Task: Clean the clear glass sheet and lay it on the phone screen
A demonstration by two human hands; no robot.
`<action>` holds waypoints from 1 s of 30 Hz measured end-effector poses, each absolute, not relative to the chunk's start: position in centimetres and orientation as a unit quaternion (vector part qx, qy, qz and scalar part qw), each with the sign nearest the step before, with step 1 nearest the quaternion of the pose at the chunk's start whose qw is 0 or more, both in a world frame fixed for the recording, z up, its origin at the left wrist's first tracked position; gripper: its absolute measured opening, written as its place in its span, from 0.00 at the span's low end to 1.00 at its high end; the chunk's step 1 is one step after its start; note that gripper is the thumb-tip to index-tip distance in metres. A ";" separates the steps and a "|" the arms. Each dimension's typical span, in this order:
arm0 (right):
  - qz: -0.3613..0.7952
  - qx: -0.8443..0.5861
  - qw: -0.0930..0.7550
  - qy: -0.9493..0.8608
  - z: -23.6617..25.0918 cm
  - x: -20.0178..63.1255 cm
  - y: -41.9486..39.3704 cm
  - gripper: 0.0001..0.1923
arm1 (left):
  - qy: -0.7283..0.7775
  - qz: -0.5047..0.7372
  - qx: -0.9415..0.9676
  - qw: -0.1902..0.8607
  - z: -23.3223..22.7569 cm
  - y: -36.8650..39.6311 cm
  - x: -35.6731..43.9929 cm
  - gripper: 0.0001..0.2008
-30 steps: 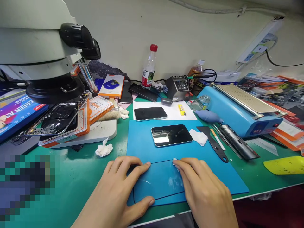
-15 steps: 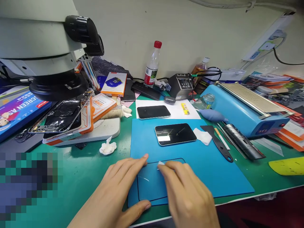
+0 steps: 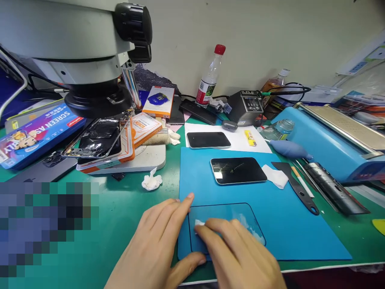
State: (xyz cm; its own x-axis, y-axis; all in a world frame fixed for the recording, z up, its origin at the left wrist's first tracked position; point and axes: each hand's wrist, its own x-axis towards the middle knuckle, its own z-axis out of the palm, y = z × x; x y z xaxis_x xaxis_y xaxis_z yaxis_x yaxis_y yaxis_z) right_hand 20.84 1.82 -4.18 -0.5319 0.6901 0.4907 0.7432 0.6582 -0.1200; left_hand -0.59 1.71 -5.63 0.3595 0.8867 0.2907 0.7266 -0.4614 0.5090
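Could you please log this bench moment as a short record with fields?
left hand: flat on the glass panel's left edge, fingers spread
right hand: presses a white wipe onto the panel
panel: lies on the blue mat, smear near its right corner
behind panel: phone face up on the mat
right of phone: white pad, black scraper
far left: microscope

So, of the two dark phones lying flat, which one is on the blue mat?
The nearer phone, with glare streaks on its glass, lies on the blue mat beside a white wipe. The other phone rests farther back on white paper.
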 end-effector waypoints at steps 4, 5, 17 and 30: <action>-0.063 -0.440 0.266 -0.856 -3.9 20.6 3.0 0.14 | 0.504 0.267 0.807 0.152 -5.7 1.6 -0.5 0.57; -0.062 -0.439 0.274 -0.854 -3.8 20.4 3.3 0.14 | 0.507 0.266 0.805 0.156 -5.7 1.7 -0.5 0.56; -0.012 -0.402 0.272 -0.874 -3.3 19.8 3.6 0.16 | 0.515 0.257 0.800 0.169 -5.9 1.5 -0.5 0.55; 0.003 -0.341 0.255 -0.905 -2.8 21.5 2.6 0.18 | 0.495 0.247 0.824 0.124 -5.3 1.8 -0.4 0.52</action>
